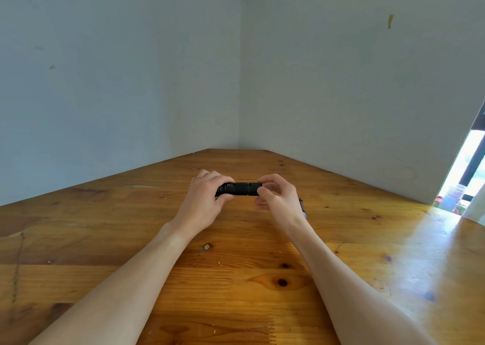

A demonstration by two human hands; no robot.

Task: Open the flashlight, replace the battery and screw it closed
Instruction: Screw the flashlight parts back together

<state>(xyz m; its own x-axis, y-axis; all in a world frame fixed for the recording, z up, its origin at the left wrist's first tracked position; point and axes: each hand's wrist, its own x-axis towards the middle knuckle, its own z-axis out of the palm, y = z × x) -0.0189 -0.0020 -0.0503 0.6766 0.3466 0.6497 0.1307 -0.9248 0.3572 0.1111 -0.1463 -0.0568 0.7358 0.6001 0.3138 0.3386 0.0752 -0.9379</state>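
Note:
A short black flashlight (239, 188) is held level just above the wooden table (236, 266), lying left to right. My left hand (207, 200) wraps around its left end, a thin ring on one finger. My right hand (278, 196) pinches the right end cap with thumb and fingertips. A thin seam shows between the body and the cap. A battery (302, 207) lies on the table just right of my right wrist, mostly hidden by it.
The table fills a corner between two pale blue-grey walls (131, 82). A bright opening (467, 176) at the far right shows objects outside. Bare wood lies in front of and beside my forearms.

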